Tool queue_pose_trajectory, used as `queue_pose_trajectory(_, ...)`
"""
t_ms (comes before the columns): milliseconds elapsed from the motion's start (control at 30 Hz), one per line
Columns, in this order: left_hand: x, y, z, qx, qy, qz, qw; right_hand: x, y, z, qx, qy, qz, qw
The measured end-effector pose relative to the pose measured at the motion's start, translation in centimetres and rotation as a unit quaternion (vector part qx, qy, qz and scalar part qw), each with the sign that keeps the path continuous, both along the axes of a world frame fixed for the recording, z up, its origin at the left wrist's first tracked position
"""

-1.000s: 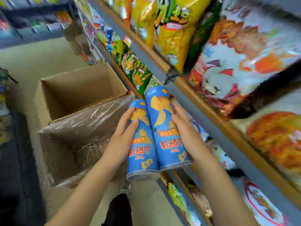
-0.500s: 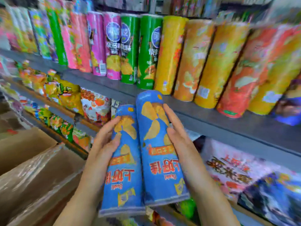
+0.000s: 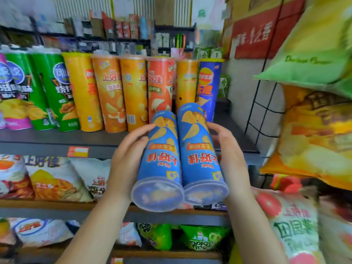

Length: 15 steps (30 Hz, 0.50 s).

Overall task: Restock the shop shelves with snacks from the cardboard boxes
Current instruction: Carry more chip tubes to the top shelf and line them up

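Two blue crisp tubes lie side by side between my hands, lids toward me. My left hand [image 3: 127, 161] holds the left blue tube [image 3: 162, 161] along its outer side, fingers curved over it. My right hand [image 3: 230, 159] holds the right blue tube [image 3: 200, 155] the same way. The tubes' far ends point at the grey top shelf [image 3: 57, 138], just in front of a standing blue tube [image 3: 208, 88] at the right end of the row. No cardboard box is in view.
A row of upright green, yellow, orange and red tubes [image 3: 133, 92] fills the top shelf. To the right of the standing blue tube the shelf is bare up to a wire grid [image 3: 266, 119]. Snack bags [image 3: 55, 180] fill lower shelves; large bags [image 3: 314, 134] hang at right.
My view has swung up from the cardboard box to the top shelf. Both hands have carried the two blue tubes up and right, to the right end of the tube row.
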<state>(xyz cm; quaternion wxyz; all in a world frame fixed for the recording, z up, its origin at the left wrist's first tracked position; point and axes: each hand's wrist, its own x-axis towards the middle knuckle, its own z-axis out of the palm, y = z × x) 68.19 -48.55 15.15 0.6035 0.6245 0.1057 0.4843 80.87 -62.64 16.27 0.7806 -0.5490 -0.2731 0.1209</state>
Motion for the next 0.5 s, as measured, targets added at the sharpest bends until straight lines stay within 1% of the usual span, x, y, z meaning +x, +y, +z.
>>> queue_pose_trajectory(100, 2.1, 0.1, -0.4, -0.023, -0.008, -0.067, 0.997, 2.0, -1.4, 0.3, -0.041, 0.003, -0.021, 0.999)
queue_pose_trajectory(133, 2.6, 0.1, -0.5, -0.024, -0.008, -0.079, 0.997, 2.2, -1.9, 0.2, -0.041, 0.002, -0.03, 0.999)
queue_pose_trajectory(200, 3.4, -0.2, -0.4, -0.013, 0.005, -0.095, 0.995, 2.4, -2.6, -0.4, -0.006, -0.011, -0.037, 0.999)
queue_pose_trajectory(267, 4.4, 0.3, 0.0, -0.017, 0.037, -0.102, 0.994, 2.2, -3.1, -0.8, 0.011, -0.023, -0.038, 0.999)
queue_pose_trajectory(333, 3.9, 0.9, -0.3, -0.04, 0.044, -0.183, 0.981, 2.4, -3.1, -0.8, 0.008, -0.059, -0.028, 0.998)
queue_pose_trajectory(367, 3.7, 1.2, -0.6, -0.039, 0.045, -0.196, 0.979, 2.4, -3.0, -0.6, 0.004, -0.079, -0.019, 0.997)
queue_pose_trajectory(400, 3.5, 1.0, -0.4, 0.001, 0.048, -0.188, 0.981, 2.5, -2.9, -0.5, -0.001, -0.093, -0.017, 0.995)
queue_pose_trajectory(467, 3.3, 0.2, 0.9, 0.07, 0.049, -0.134, 0.987, 2.9, -2.5, -0.1, 0.001, -0.109, -0.015, 0.994)
queue_pose_trajectory(500, 3.4, -0.3, 1.4, 0.089, 0.051, -0.114, 0.988, 3.1, -2.3, 0.1, 0.0, -0.118, -0.016, 0.993)
